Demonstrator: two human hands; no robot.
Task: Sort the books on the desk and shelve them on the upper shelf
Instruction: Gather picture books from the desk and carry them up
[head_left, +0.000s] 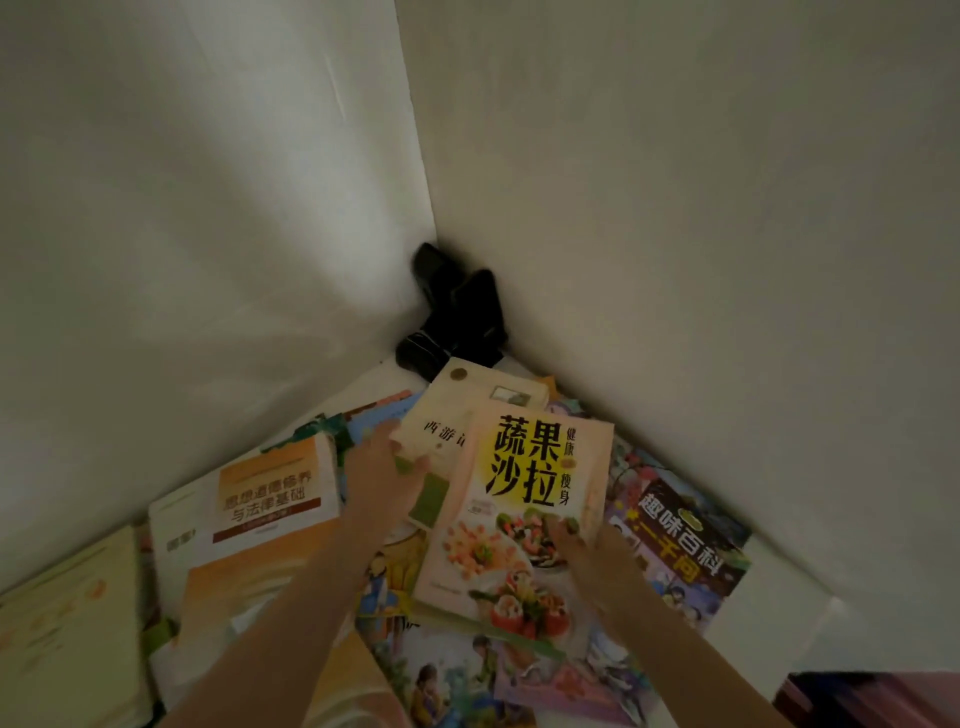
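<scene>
We had the salad cookbook (524, 514) at lower centre of the frame, lying on the heap of books on the desk (795, 618). Our right hand (592, 558) pinched its lower right edge, thumb on the cover; our left hand (387, 470) curled round the cream book (457, 415) just behind it. The cookbook looked like a thin, light, glossy paperback, likely slippery and bendy, so best gripped near the spine. Its cover read 蔬果沙拉; the cream one 西游; at right, 趣味百科 (680, 535).
</scene>
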